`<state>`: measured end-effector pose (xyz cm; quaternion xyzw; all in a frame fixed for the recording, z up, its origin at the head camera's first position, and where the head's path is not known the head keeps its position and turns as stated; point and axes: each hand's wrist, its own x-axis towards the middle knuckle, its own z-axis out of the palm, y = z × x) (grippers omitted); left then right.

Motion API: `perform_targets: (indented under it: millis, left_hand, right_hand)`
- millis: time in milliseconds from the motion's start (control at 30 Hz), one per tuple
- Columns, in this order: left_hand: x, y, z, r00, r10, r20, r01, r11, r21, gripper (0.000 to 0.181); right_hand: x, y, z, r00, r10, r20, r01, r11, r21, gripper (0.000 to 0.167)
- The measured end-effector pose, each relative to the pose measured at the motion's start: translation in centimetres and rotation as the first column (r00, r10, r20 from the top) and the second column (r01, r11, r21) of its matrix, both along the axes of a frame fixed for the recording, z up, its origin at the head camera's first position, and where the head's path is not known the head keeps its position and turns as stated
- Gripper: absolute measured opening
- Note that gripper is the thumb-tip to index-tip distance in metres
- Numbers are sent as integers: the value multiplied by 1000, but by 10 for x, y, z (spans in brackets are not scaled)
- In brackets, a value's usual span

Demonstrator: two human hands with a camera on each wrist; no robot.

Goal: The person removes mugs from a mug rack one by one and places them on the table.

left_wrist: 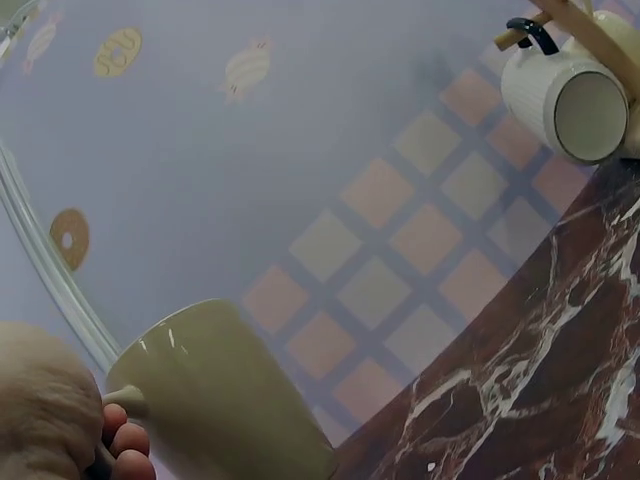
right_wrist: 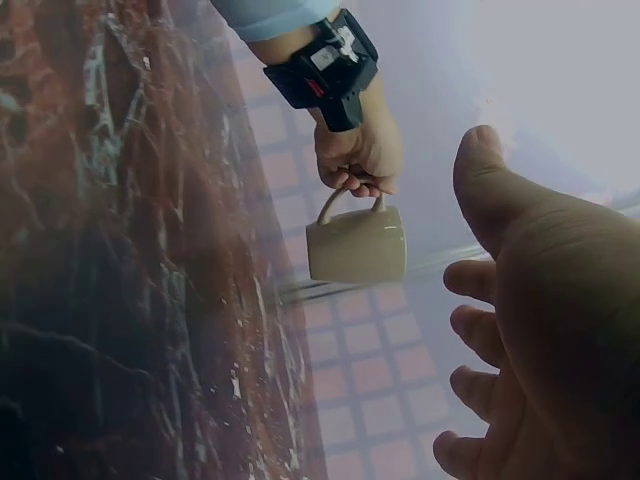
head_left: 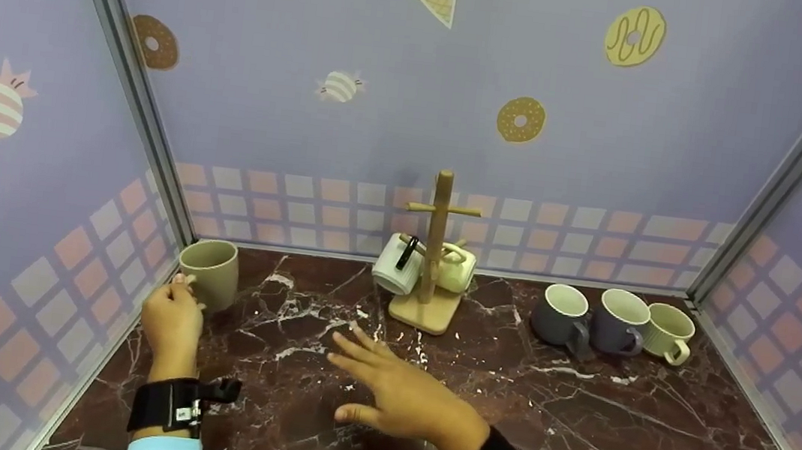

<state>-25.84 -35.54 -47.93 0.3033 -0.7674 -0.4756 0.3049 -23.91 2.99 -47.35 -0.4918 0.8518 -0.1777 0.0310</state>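
Note:
At the left, my left hand [head_left: 173,316] grips the handle of an olive-beige mug [head_left: 218,276], fingers curled round it. The mug is upright near the back left corner; whether its base touches the tabletop I cannot tell. In the left wrist view, curled fingertips [left_wrist: 128,447] show at the handle of the same mug [left_wrist: 225,395]. My right hand [head_left: 408,396] is held over the middle of the table, fingers spread and holding nothing. Behind it stands a wooden mug rack [head_left: 436,244]. A white mug [head_left: 396,264] with a black handle and a cream mug [head_left: 456,269] hang on its lower pegs.
Three mugs stand at the back right: a dark grey mug [head_left: 560,317], a purple-grey mug [head_left: 618,324] and a ribbed beige mug [head_left: 668,332]. The tabletop [head_left: 648,442] is dark red marbled, with patterned walls on three sides. Upper pegs [head_left: 466,212] stick out from the rack.

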Motion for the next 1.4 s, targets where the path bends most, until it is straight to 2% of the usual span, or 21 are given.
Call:
perform_targets:
  millis: [200,500,633,767,967,1200,1300,1400]
  left_hand:
    - [3,-17,-11,1000,20,14,-20,1000,17,53]
    - [8,-34,-20,998,53,38,-55,997,53,51]
    - [10,-40,-23,997,54,52,-58,995,83,53]
    - [10,-42,-24,997,63,48,-69,987,144,51]
    - [12,-45,-26,997,80,16,-81,956,280,49]
    - [16,-50,-26,996,91,17,-92,968,235,46]
    - [16,-49,-25,995,95,7,-93,959,269,44]
    - [17,-47,-25,997,76,25,-80,951,299,45]
  right_hand:
    - [6,-5,-5,999,45,-5,-44,998,43,81]
    - [11,-10,-11,995,79,-67,-72,993,93,81]
    - [12,-13,-13,992,110,-63,-104,990,95,79]
    - [13,-15,-14,991,129,-37,-125,987,97,78]
    - [15,-16,-15,992,127,-27,-123,986,110,77]
    - [15,-15,-13,991,131,-2,-131,987,90,76]
    - [13,-14,-13,992,129,-2,-128,988,85,76]
    - [12,-12,-12,993,120,0,-119,989,85,76]
